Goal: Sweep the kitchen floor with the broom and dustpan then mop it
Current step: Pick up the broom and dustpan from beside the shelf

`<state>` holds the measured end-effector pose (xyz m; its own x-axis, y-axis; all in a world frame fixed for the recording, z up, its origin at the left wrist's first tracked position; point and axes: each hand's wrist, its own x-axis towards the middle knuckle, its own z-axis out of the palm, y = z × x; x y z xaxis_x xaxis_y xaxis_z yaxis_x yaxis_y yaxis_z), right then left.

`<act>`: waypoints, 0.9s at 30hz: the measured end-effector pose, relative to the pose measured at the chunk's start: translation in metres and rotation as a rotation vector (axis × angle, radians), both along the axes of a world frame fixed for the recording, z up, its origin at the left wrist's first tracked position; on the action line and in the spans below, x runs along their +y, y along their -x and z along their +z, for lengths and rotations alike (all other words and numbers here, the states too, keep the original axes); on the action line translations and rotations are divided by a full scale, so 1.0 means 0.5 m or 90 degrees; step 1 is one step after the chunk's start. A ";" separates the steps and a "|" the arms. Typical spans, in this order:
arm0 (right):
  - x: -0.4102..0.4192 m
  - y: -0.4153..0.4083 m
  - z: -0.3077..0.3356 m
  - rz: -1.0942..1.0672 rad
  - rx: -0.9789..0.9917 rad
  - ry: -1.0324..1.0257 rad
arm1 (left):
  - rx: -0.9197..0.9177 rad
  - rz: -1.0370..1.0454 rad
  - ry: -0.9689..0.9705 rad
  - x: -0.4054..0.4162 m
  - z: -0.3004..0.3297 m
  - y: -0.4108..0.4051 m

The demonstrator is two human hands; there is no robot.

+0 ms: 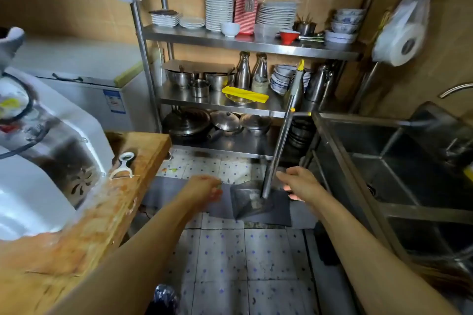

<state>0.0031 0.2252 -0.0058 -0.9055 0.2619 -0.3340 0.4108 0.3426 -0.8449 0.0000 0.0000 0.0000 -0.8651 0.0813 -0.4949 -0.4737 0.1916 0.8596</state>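
Dustpan (252,203) sits on floor mat (220,204) w/ long metal handle (277,146) leaning up; my right hand (298,183) spread beside handle, left hand (207,188) pinching sth small

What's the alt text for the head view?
Two bare arms reach toward a metal dustpan standing on the tiled floor; the right hand is beside its long handle, the left hand loosely curled. Behind, a steel shelf rack holds dishes and pots.

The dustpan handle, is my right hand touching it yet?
Cannot tell. In the head view the right hand reaches right beside the dustpan handle, fingers spread, but no clear contact or gap shows.
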 end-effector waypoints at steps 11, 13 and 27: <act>0.174 0.217 -0.039 -0.038 -0.002 0.026 | -0.007 -0.041 0.037 0.171 -0.028 0.216; 0.223 0.282 -0.048 -0.034 -0.008 0.028 | -0.009 -0.037 0.044 0.221 -0.034 0.279; 0.403 0.630 -0.092 -0.030 -0.055 -0.009 | -0.040 -0.062 0.041 0.429 -0.058 0.621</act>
<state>-0.3119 0.4269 -0.0520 -0.8603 0.3081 -0.4061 0.4973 0.3328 -0.8012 -0.3105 0.2143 -0.0289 -0.8219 0.1299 -0.5546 -0.5025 0.2931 0.8134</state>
